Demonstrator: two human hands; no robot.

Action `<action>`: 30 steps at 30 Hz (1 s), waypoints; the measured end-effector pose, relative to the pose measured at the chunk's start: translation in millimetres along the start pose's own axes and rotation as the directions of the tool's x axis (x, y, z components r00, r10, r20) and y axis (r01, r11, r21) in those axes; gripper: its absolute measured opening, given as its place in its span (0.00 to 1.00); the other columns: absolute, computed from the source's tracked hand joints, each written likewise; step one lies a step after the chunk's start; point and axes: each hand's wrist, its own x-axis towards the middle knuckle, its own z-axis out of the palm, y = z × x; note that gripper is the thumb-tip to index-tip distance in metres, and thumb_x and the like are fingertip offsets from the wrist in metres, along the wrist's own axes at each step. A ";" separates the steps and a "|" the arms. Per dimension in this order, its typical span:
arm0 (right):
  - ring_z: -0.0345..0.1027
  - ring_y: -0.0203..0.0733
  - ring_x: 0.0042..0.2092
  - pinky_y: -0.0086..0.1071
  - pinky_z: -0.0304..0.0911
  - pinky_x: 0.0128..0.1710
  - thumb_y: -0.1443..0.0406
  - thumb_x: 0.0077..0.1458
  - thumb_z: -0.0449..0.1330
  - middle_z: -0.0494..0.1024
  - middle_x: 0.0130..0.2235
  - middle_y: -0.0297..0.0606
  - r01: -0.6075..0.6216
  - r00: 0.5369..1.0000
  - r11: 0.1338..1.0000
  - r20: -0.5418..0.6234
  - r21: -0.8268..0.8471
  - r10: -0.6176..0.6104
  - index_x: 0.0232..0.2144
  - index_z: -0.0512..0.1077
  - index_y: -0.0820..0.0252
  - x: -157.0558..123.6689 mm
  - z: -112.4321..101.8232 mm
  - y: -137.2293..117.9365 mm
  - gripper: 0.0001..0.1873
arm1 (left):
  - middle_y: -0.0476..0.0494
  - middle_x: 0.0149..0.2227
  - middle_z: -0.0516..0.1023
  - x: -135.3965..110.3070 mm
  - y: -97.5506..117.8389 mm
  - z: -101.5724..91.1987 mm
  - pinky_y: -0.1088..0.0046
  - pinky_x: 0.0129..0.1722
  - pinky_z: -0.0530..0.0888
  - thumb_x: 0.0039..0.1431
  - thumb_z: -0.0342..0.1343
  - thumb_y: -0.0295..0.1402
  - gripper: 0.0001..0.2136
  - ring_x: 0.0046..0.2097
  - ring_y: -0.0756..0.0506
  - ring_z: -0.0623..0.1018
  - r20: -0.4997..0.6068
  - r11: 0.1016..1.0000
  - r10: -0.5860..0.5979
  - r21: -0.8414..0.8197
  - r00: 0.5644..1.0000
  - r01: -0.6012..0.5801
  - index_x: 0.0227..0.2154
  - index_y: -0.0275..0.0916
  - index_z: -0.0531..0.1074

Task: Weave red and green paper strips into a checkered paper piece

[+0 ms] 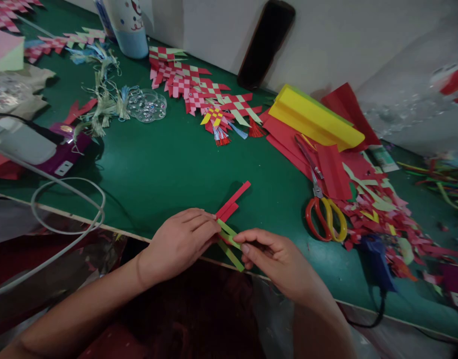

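Observation:
Near the table's front edge, red paper strips (229, 209) and green paper strips (232, 255) cross each other between my two hands. My left hand (186, 242) is closed on the strips where they meet; its fingers cover part of the crossing. With thumb and forefinger, my right hand (272, 257) pinches the end of a green strip. The red ends point up and to the right, away from me, and one green end slants down toward the edge. Scissors (319, 209) with red and yellow handles lie to the right of my hands.
Woven paper fish (187, 82) line the back of the green table (139, 164). Yellow paper (311, 117), paper scraps (386, 214) and a blue glue gun (378, 259) lie right. A phone (266, 42) leans on the wall. A white cable (70, 182) loops at left.

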 end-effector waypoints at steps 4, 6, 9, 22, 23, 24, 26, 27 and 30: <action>0.67 0.35 0.32 0.29 0.65 0.32 0.58 0.57 0.56 0.77 0.34 0.34 -0.011 0.999 0.998 0.046 -0.069 0.015 0.41 0.76 0.55 1.6 -3.4 1.1 0.13 | 0.46 0.44 0.79 0.4 0.5 1.1 0.62 0.53 0.74 0.65 0.54 0.28 0.09 0.45 0.45 0.78 -0.017 0.999 -0.041 -0.003 0.999 0.041 0.46 0.37 0.68; 0.67 0.35 0.33 0.29 0.64 0.32 0.57 0.57 0.57 0.77 0.34 0.34 -0.023 0.998 0.997 0.054 -0.076 0.027 0.40 0.76 0.56 2.9 -4.3 -0.2 0.13 | 0.46 0.44 0.79 0.5 0.3 1.0 0.62 0.53 0.74 0.65 0.54 0.28 0.09 0.46 0.46 0.78 -0.018 0.999 -0.034 -0.010 0.999 0.034 0.47 0.37 0.68; 0.68 0.35 0.34 0.28 0.64 0.34 0.56 0.55 0.59 0.77 0.35 0.34 -0.053 0.996 0.999 0.073 -0.002 0.053 0.38 0.75 0.57 4.8 -4.4 -1.9 0.13 | 0.47 0.44 0.79 0.5 -0.1 -0.1 0.64 0.54 0.73 0.66 0.53 0.29 0.07 0.46 0.47 0.77 -0.008 1.000 -0.003 -0.014 1.000 0.003 0.45 0.38 0.69; 0.72 0.39 0.42 0.32 0.69 0.42 0.59 0.50 0.65 0.77 0.41 0.37 -0.058 0.997 0.998 0.058 0.027 0.057 0.42 0.70 0.56 -3.6 6.1 14.7 0.17 | 0.44 0.43 0.79 1.9 -0.4 -2.4 0.65 0.55 0.72 0.67 0.50 0.28 0.06 0.48 0.47 0.77 0.011 1.000 0.013 -0.003 1.000 -0.013 0.41 0.36 0.71; 0.72 0.39 0.43 0.33 0.69 0.42 0.60 0.50 0.65 0.77 0.41 0.37 -0.054 0.998 0.998 0.040 0.031 0.053 0.42 0.69 0.56 -3.3 7.3 14.2 0.17 | 0.44 0.42 0.79 2.1 -0.2 -2.7 0.65 0.55 0.72 0.67 0.49 0.28 0.06 0.48 0.47 0.77 0.010 1.000 0.017 0.000 1.000 -0.017 0.40 0.36 0.71; 0.73 0.39 0.42 0.33 0.70 0.42 0.61 0.51 0.64 0.77 0.41 0.37 -0.059 0.998 0.998 0.021 0.038 0.058 0.43 0.68 0.55 -2.8 8.4 13.4 0.17 | 0.44 0.42 0.79 2.3 0.0 -2.9 0.64 0.55 0.73 0.67 0.49 0.28 0.06 0.48 0.47 0.77 0.013 1.000 0.019 0.002 1.000 -0.019 0.39 0.36 0.71; 0.73 0.39 0.40 0.33 0.70 0.39 0.61 0.51 0.62 0.77 0.39 0.37 -0.081 0.997 0.996 -0.017 0.046 0.082 0.44 0.67 0.55 -1.6 9.7 10.9 0.17 | 0.44 0.42 0.79 2.5 0.4 -3.0 0.64 0.55 0.73 0.67 0.49 0.28 0.06 0.48 0.46 0.77 0.022 1.000 0.021 0.002 1.000 -0.021 0.38 0.35 0.71; 0.74 0.39 0.39 0.34 0.70 0.38 0.61 0.52 0.62 0.77 0.38 0.37 -0.088 0.995 0.995 -0.034 0.048 0.090 0.45 0.66 0.55 -1.2 9.8 9.5 0.18 | 0.44 0.42 0.79 2.5 0.5 -2.8 0.64 0.55 0.73 0.67 0.50 0.29 0.06 0.48 0.46 0.77 0.024 1.000 0.019 -0.001 1.000 -0.019 0.39 0.35 0.71; 0.74 0.39 0.39 0.33 0.70 0.38 0.60 0.53 0.61 0.77 0.39 0.38 -0.062 0.996 0.998 -0.055 0.029 0.064 0.47 0.65 0.55 -1.1 8.8 5.0 0.19 | 0.44 0.43 0.79 2.3 0.5 -2.1 0.64 0.54 0.73 0.67 0.50 0.29 0.07 0.48 0.46 0.77 0.031 1.000 0.005 -0.004 0.999 -0.005 0.43 0.36 0.71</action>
